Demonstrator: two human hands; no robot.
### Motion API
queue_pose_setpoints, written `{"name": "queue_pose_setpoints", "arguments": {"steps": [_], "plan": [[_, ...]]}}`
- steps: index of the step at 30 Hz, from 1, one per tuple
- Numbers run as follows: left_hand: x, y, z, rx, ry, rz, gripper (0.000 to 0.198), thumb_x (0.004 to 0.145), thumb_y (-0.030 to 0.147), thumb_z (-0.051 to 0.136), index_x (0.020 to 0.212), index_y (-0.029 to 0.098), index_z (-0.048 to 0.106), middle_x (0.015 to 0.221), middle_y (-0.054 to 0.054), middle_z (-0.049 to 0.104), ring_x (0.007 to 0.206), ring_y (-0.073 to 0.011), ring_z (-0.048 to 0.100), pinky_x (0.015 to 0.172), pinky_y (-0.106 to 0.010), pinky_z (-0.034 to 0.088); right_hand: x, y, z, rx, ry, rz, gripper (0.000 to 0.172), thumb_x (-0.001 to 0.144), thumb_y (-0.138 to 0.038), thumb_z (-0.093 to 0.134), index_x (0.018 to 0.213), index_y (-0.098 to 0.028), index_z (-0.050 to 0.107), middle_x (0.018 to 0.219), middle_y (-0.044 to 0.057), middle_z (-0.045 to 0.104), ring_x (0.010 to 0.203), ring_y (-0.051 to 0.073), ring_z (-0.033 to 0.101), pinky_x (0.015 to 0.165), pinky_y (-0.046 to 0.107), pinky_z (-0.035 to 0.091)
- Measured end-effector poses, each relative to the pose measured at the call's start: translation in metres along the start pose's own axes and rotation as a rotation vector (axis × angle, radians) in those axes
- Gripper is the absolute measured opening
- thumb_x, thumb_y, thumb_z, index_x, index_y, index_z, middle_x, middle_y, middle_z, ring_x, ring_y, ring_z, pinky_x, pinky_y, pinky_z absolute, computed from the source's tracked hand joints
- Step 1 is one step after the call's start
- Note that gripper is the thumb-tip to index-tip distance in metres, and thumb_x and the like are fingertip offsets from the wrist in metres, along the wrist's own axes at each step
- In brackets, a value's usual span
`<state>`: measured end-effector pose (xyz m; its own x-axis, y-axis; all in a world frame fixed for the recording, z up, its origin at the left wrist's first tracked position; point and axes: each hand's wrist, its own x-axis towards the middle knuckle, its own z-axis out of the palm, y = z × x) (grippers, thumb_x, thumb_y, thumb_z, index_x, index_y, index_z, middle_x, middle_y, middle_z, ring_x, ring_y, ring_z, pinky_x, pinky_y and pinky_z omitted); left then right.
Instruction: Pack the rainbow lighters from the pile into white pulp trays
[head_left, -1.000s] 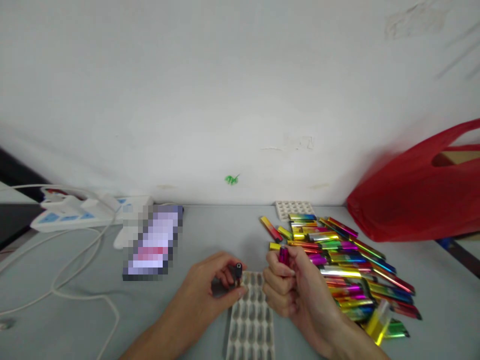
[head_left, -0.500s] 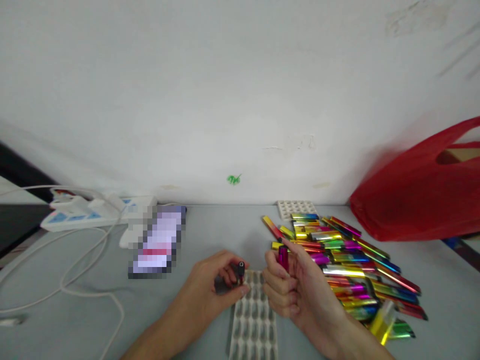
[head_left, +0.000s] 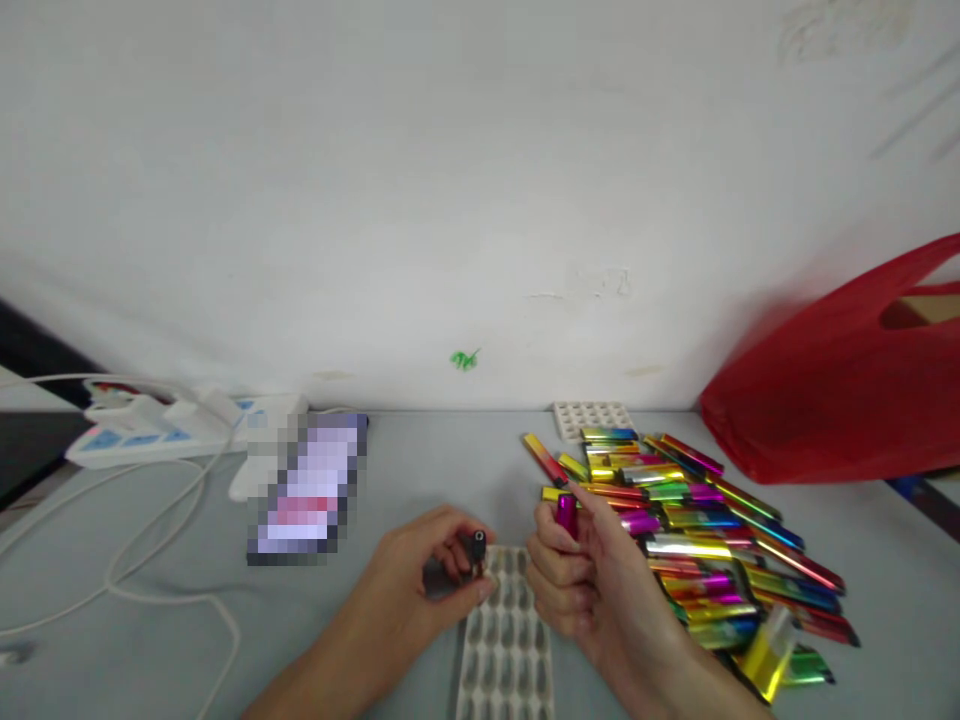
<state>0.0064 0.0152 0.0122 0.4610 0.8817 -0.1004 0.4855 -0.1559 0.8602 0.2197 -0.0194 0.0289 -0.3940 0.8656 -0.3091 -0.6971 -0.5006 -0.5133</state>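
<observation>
My left hand [head_left: 427,570] pinches a small dark piece [head_left: 478,546] between thumb and fingers, a round pale ring showing on its near end. My right hand [head_left: 581,570] is closed around a shiny purple metallic tube [head_left: 566,513], with only its upper part visible above the curled fingers. The index finger of that hand reaches toward the pile of tubes. Below and between both hands lies a pale tray [head_left: 507,655] with rows of oval hollows; the hands cover part of its upper end.
Many shiny coloured tubes [head_left: 686,546] with dark ends lie heaped on the right. Behind them sit a small pale tray [head_left: 592,418] and a red bag [head_left: 840,400]. To the left are a blurred phone [head_left: 315,485], a power strip [head_left: 135,437] and loose white cables [head_left: 161,592].
The view has shifted slightly, moving the phone and cables a little left in the picture. Both hands keep their holds, and the dark piece in my left hand has barely moved.
</observation>
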Motion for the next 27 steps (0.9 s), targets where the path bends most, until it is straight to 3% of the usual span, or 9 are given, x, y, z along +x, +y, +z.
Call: {"name": "queue_pose_setpoints", "arguments": {"steps": [5,9,14,18,23,27], "plan": [[0.000,0.001,-0.001,0.003,-0.010,0.002,0.022,0.087,0.030,0.079,0.107,0.022,0.078,0.093,-0.002,0.078,0.085,-0.0212,0.074,0.079,-0.031,0.055,0.000,0.003,0.003,-0.034,0.047,-0.019,0.052,0.089,-0.070,0.080,0.089,-0.021,0.062,0.061,-0.011,0.037,0.045,0.005,0.021,0.040,0.017,0.019],[0.001,0.001,-0.001,-0.001,-0.005,-0.016,0.023,0.087,0.031,0.079,0.108,0.022,0.078,0.093,-0.002,0.078,0.086,-0.0220,0.074,0.079,-0.031,0.055,0.000,0.011,0.007,-0.184,0.095,-0.208,0.050,0.097,-0.071,0.071,0.106,-0.022,0.070,0.071,-0.005,0.054,0.048,0.008,0.038,0.045,0.023,0.035],[0.001,-0.001,0.000,-0.006,-0.010,-0.007,0.022,0.087,0.030,0.079,0.107,0.022,0.077,0.092,-0.002,0.077,0.086,-0.0220,0.073,0.078,-0.030,0.054,-0.001,0.016,0.007,-0.482,0.189,-0.360,0.044,0.103,-0.067,0.065,0.114,-0.025,0.070,0.079,0.000,0.064,0.078,0.019,0.063,0.076,0.032,0.049],[0.000,0.000,-0.001,0.013,-0.016,-0.015,0.017,0.087,0.029,0.079,0.103,0.023,0.077,0.091,-0.001,0.076,0.084,-0.0210,0.073,0.074,-0.028,0.052,-0.005,0.015,0.003,-0.776,0.220,-0.451,0.032,0.104,-0.057,0.070,0.117,-0.027,0.069,0.101,0.001,0.067,0.098,0.021,0.062,0.089,0.033,0.046],[0.001,0.002,-0.001,0.015,-0.027,0.004,0.015,0.091,0.034,0.077,0.101,0.023,0.079,0.092,-0.001,0.075,0.083,-0.0201,0.071,0.074,-0.027,0.051,-0.005,0.014,-0.002,-0.971,0.184,-0.483,0.019,0.104,-0.046,0.073,0.113,-0.028,0.071,0.099,-0.001,0.068,0.094,0.020,0.064,0.085,0.033,0.047],[0.002,-0.001,0.000,-0.011,-0.016,0.017,0.019,0.089,0.033,0.078,0.103,0.021,0.079,0.091,-0.002,0.074,0.081,-0.0204,0.071,0.075,-0.028,0.052,-0.004,0.013,0.000,-1.162,0.182,-0.573,0.013,0.103,-0.034,0.076,0.115,-0.029,0.074,0.107,0.000,0.072,0.102,0.021,0.067,0.092,0.033,0.048]]}}
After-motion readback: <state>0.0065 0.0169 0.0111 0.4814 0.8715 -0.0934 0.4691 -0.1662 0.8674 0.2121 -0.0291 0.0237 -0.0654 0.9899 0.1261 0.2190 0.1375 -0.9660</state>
